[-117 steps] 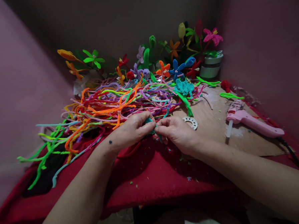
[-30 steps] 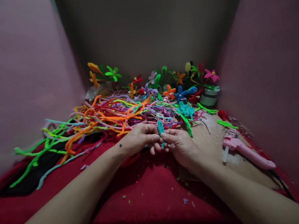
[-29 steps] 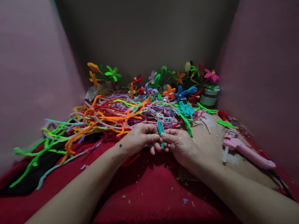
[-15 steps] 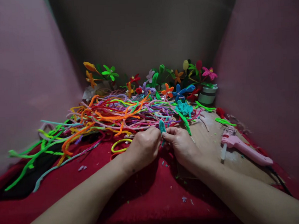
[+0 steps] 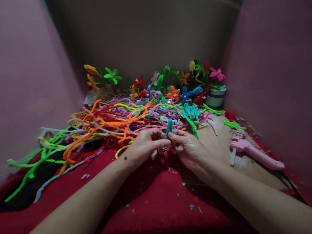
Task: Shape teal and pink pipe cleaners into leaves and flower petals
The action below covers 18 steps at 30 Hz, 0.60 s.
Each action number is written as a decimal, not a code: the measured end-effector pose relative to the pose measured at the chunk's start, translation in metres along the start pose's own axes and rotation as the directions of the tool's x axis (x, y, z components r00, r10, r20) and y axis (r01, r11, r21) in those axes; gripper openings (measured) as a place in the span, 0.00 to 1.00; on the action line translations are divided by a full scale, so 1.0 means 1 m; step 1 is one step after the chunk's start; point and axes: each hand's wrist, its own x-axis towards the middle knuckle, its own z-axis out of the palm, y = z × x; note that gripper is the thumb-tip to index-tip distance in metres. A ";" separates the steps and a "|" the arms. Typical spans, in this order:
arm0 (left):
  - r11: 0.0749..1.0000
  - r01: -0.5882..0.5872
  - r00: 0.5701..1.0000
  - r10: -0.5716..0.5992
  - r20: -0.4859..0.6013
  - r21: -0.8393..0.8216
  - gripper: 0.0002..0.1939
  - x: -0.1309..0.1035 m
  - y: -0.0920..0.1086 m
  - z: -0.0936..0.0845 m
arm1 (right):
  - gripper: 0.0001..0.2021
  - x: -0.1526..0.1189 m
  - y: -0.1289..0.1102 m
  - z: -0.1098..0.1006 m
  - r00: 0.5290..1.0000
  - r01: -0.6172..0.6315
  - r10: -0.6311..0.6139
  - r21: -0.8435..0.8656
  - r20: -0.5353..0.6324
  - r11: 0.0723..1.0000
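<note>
Right hand (image 5: 191,148) fingers clamped on teal loop (image 5: 169,126) near base; left hand (image 5: 141,145) fingers beside it, grip unclear. Uneven pinch could skew loop.

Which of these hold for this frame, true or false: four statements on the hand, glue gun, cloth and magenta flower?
1. The right hand pinches a teal pipe-cleaner piece. True.
2. The pink glue gun lies left of both hands. False: the pink glue gun lies to their right, on the cardboard.
3. The cloth is green. False: the cloth is red.
4. The magenta flower is above the jar. True.
</note>
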 end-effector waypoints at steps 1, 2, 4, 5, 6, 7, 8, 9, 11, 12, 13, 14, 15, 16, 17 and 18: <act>1.000 0.004 1.000 -0.005 0.004 0.029 0.11 0.000 0.000 0.002 | 0.10 0.000 0.000 0.000 1.000 -0.006 0.006 0.017 -0.002 1.000; 0.999 0.012 1.000 -0.012 0.002 0.045 0.10 -0.001 -0.001 0.003 | 0.09 0.000 0.000 0.001 1.000 -0.012 0.012 0.026 0.000 1.000; 0.999 0.032 0.999 -0.032 -0.004 0.015 0.08 -0.001 -0.001 0.005 | 0.09 -0.001 -0.001 0.002 1.000 -0.013 0.012 0.034 0.012 0.999; 0.998 0.046 0.999 -0.046 -0.002 -0.031 0.07 -0.001 -0.001 0.005 | 0.09 -0.001 -0.001 0.002 1.000 -0.008 0.007 0.034 0.019 0.999; 0.994 0.062 0.998 -0.062 0.007 -0.095 0.07 -0.001 -0.002 0.005 | 0.09 -0.002 -0.001 0.003 1.000 -0.002 0.001 0.033 0.025 0.999; 0.982 0.083 0.997 -0.080 0.021 -0.167 0.07 -0.001 -0.002 0.005 | 0.09 -0.002 -0.001 0.003 1.000 0.000 -0.001 0.032 0.028 0.999; 0.966 0.108 0.994 -0.101 0.040 -0.236 0.07 0.000 -0.004 0.006 | 0.09 -0.002 -0.001 0.004 1.000 0.002 -0.003 0.036 0.027 0.999; 0.946 0.128 0.992 -0.115 0.060 -0.299 0.07 0.000 -0.005 0.007 | 0.09 -0.002 0.000 0.004 1.000 0.003 -0.004 0.042 0.025 0.999; 0.907 0.135 0.990 -0.109 0.086 -0.400 0.08 0.000 -0.009 0.011 | 0.10 -0.002 0.001 0.004 1.000 0.005 -0.007 0.061 0.023 0.998; 0.892 0.124 0.992 -0.096 0.087 -0.434 0.09 0.000 -0.012 0.013 | 0.10 -0.001 0.002 0.004 1.000 0.005 -0.007 0.068 0.021 0.998; 0.885 0.108 0.993 -0.079 0.082 -0.453 0.09 0.000 -0.014 0.016 | 0.11 0.000 0.003 0.004 1.000 0.006 -0.007 0.069 0.017 0.998; 0.886 0.089 0.995 -0.064 0.070 -0.456 0.09 0.000 -0.016 0.019 | 0.11 0.000 0.004 0.003 1.000 0.011 -0.011 0.062 0.011 0.998; 0.897 0.072 0.997 -0.055 0.051 -0.436 0.10 0.000 -0.018 0.021 | 0.11 0.001 0.004 0.003 1.000 0.018 -0.019 0.048 0.004 0.999; 0.919 0.060 0.998 -0.053 0.029 -0.390 0.10 0.000 -0.019 0.023 | 0.11 0.002 0.005 0.002 1.000 0.027 -0.027 0.030 0.000 0.999; 0.944 0.052 0.999 -0.052 0.010 -0.326 0.10 0.000 -0.019 0.023 | 0.12 0.002 0.006 0.002 0.999 0.036 -0.036 0.007 0.002 0.999; 0.968 0.056 0.998 -0.057 0.003 -0.246 0.09 0.000 -0.018 0.023 | 0.12 0.002 0.007 0.001 0.999 0.044 -0.044 -0.017 0.007 0.999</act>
